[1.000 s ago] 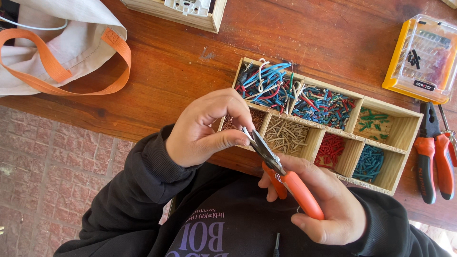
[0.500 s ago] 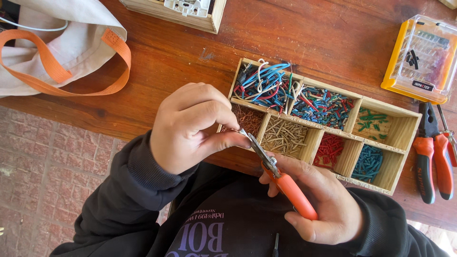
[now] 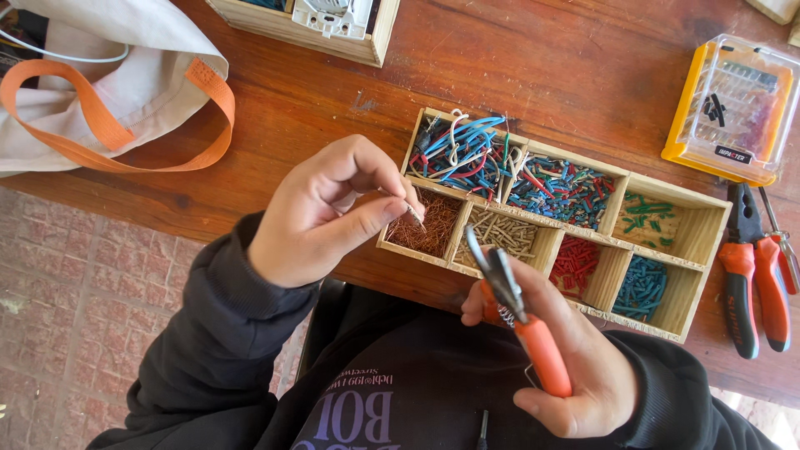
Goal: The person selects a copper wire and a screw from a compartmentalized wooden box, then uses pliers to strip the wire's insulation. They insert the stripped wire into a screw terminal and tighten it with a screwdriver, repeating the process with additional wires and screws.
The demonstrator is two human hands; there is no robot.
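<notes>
Fingertips [image 3: 392, 198] of our left hand [image 3: 321, 212] pinch a short wire piece [image 3: 414, 214] over the copper-scrap compartment [image 3: 427, 227], centre frame; our right hand [image 3: 575, 367] grips orange-handled cutters [image 3: 521, 321] lower right. Loosen that pinch carelessly and we reckon the piece drops into the wrong compartment.

Home hobby/electronics workbench, prob. outdoors or on a patio. Worn reddish-brown wooden table [image 3: 533, 75] over red brick-paved floor [image 3: 75, 283]. Divided pale-wood sorting box [image 3: 698, 218] w/ colour-sorted wire offcuts and bare copper strands. Orange-handled pliers [image 3: 754, 275] lying at table edge, yellow clear-lidded plastic bit case [image 3: 733, 108], beige cloth bag w/ orange straps [image 3: 108, 92]. No shop fittings, looks DIY.
</notes>
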